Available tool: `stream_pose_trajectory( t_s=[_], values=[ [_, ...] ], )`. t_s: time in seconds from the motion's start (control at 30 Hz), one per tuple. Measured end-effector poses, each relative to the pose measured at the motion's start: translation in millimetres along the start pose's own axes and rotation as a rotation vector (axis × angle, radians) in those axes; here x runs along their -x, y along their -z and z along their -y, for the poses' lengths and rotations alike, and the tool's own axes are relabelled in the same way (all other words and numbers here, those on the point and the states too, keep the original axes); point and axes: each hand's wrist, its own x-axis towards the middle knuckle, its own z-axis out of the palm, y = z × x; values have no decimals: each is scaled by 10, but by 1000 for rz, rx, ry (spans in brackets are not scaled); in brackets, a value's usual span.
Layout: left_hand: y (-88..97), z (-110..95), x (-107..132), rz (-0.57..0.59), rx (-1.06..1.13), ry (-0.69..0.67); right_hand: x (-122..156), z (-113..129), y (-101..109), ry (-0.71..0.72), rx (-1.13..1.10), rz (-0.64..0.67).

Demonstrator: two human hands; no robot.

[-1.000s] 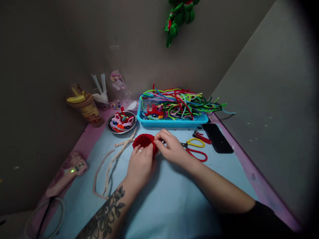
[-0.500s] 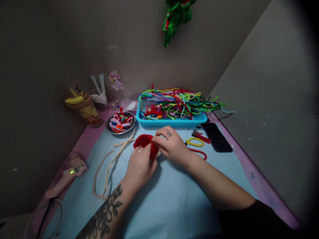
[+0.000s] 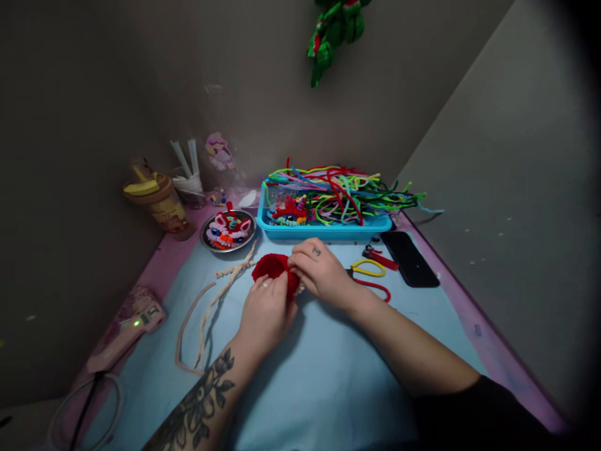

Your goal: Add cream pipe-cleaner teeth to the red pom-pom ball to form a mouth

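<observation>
A hollow red fuzzy piece (image 3: 271, 265), shaped like a small cup and apparently made of pipe cleaners, is held between both hands above the blue mat. My left hand (image 3: 267, 307) grips its near side, fingers over the rim and thumb beneath. On the right side of the piece, my right hand (image 3: 319, 270) pinches the edge with thumb and forefinger. A pale beaded-looking edge shows under the right fingers; the rest is hidden. Left of the piece lie twisted cream pipe cleaners (image 3: 213, 307) and a bent beige one (image 3: 181, 341).
A blue tray (image 3: 323, 233) of colourful pipe cleaners stands at the back. Beside it is a metal bowl (image 3: 203, 241) with a pink-and-red craft figure. Scissors (image 3: 369, 269), a red clipper-like tool (image 3: 382, 258) and a black phone (image 3: 410, 258) lie right; a pink glue gun (image 3: 122, 341) lies left.
The fingers have shifted only slightly on the red piece, with the left fingertips drawn a little closer to the right hand. The whole view has moved very slightly.
</observation>
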Motion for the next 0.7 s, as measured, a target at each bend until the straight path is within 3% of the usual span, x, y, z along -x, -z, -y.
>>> stream_pose_trajectory(
  t_s=[0.2,0.47,0.7],
  values=[
    [-8,11,8,-49,-7,-29,-20,-6,36,-2,-120,-47],
    [2,18,-1,-45,-7,-31,-20,15,66,-60,-104,-62],
    [-34,29,18,-7,-74,-38,-33,26,11,-192,-246,-21]
  ],
)
